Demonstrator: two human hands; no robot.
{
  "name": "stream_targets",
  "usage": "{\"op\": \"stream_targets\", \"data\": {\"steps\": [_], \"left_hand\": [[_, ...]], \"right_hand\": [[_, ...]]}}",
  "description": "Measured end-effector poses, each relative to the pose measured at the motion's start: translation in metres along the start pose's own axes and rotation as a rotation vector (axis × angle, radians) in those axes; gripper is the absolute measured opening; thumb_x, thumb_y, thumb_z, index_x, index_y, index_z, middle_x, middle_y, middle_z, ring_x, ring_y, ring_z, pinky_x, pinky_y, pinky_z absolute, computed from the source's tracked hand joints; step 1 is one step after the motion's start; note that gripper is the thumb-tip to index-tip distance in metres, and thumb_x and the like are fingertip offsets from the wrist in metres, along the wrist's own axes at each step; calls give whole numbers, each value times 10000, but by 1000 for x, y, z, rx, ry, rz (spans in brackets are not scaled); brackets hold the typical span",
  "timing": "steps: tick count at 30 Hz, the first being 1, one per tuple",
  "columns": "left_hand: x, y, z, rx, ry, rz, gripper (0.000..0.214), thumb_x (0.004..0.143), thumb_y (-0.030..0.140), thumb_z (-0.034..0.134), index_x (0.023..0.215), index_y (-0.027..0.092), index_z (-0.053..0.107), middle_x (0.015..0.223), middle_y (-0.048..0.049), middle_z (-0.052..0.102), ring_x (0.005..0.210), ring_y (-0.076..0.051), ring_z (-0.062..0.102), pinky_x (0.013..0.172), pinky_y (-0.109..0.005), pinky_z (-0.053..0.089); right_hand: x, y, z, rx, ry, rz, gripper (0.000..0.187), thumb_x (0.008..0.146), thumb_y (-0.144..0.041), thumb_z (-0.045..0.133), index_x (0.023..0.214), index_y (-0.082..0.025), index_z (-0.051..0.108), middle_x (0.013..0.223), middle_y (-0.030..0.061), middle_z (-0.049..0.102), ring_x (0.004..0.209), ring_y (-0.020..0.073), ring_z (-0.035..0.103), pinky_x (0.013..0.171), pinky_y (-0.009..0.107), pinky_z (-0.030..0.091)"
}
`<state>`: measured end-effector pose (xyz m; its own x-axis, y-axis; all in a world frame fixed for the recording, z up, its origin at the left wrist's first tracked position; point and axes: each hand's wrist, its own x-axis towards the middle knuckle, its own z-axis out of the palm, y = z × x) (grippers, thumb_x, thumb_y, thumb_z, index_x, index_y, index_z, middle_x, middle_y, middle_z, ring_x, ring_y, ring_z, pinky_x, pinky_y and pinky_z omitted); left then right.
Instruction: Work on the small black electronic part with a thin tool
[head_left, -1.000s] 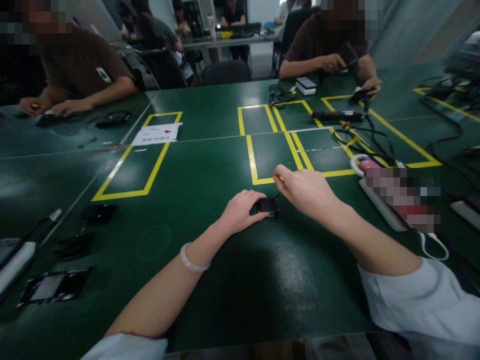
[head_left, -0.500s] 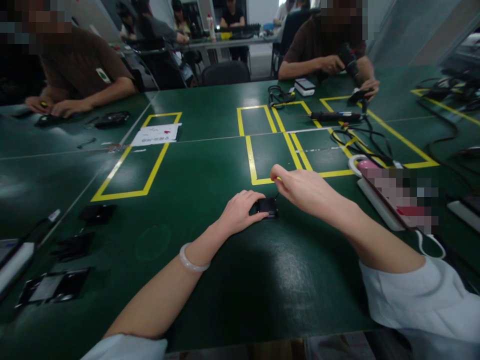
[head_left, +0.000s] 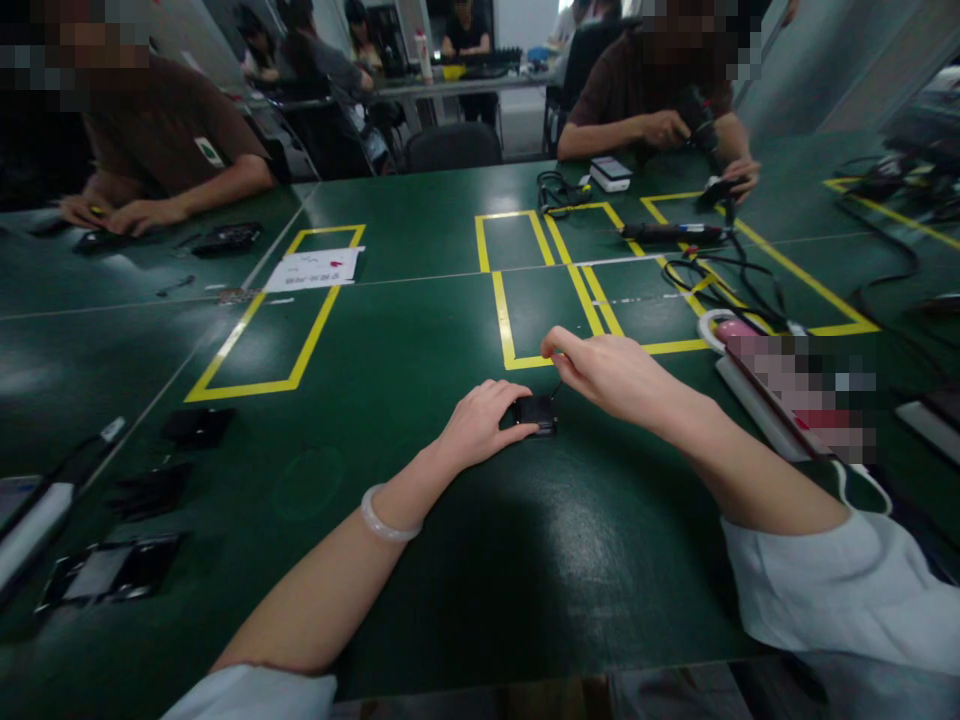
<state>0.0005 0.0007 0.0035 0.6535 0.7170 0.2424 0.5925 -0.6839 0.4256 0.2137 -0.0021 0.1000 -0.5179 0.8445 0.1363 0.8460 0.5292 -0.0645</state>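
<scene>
A small black rectangular part (head_left: 538, 411) lies on the green table near its middle. My left hand (head_left: 481, 422) grips its left side, thumb along the near edge and fingers along the far edge. To the right, my right hand (head_left: 611, 374) is closed in a pinch, its wrist bent, around a thin dark tool (head_left: 556, 391). The tool's lower end meets the part's far right corner; most of its length is hidden by the fingers, so I cannot tell its exact kind.
Several black parts (head_left: 109, 572) lie at the left. Yellow tape (head_left: 504, 320) marks rectangles beyond my hands. At the right are a pink case (head_left: 787, 390), black cables (head_left: 742, 290) and a black pen-shaped driver (head_left: 671, 233). Two people (head_left: 176, 140) sit across the table, hands busy.
Almost nothing differs. The view has shifted very slightly; both hands keep their hold, with the tool still at the black part's right corner.
</scene>
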Motion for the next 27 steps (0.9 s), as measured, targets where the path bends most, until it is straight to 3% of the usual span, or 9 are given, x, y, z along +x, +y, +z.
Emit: {"op": "stream_targets", "data": {"steps": [4,6,13,16,21,27], "left_hand": [[0,0,1,2,4,5,408,904,516,530,1156,195,544,1105,-75,628,991,-242,565,877,-388,460],[-1,-1,1,4,1,5,409,906,517,526,1162,198,541,1106,-75,627,992,-242,564,872,-387,462],[-1,1,-1,-4,3,-1,385,903,500,539,1144,200,549,1099,-69,628,985,-236,566,863,-378,467],[-1,1,-1,-8,4,-2,381,899,494,548,1145,203,547,1099,-69,629,990,-238,566,867,-379,465],[-1,0,0,-11,1,-9,393,902,506,537,1152,202,547,1104,-73,628,1000,-243,564,873,-388,464],[-1,1,-1,-11,-3,-6,398,907,514,524,1150,199,546,1096,-73,626,986,-240,565,863,-385,464]], "right_hand": [[3,10,-4,43,-70,-192,284,967,-285,301,1117,-189,522,830,54,681,699,171,595,597,275,279],[4,13,-6,68,-74,-220,277,970,-302,305,1100,-193,525,866,58,684,743,168,601,612,269,288],[1,-4,-4,-85,1,95,431,980,-477,252,984,-202,583,720,52,684,637,182,600,540,284,205],[0,-11,-3,-154,6,172,406,982,-437,265,976,-210,601,718,62,693,635,193,611,524,288,179],[1,-7,-4,-87,-19,72,332,970,-313,290,1173,-211,531,755,47,703,623,190,617,539,281,230],[3,4,-9,40,-82,-151,300,966,-288,313,1190,-191,489,967,71,711,812,193,655,606,270,306]]}}
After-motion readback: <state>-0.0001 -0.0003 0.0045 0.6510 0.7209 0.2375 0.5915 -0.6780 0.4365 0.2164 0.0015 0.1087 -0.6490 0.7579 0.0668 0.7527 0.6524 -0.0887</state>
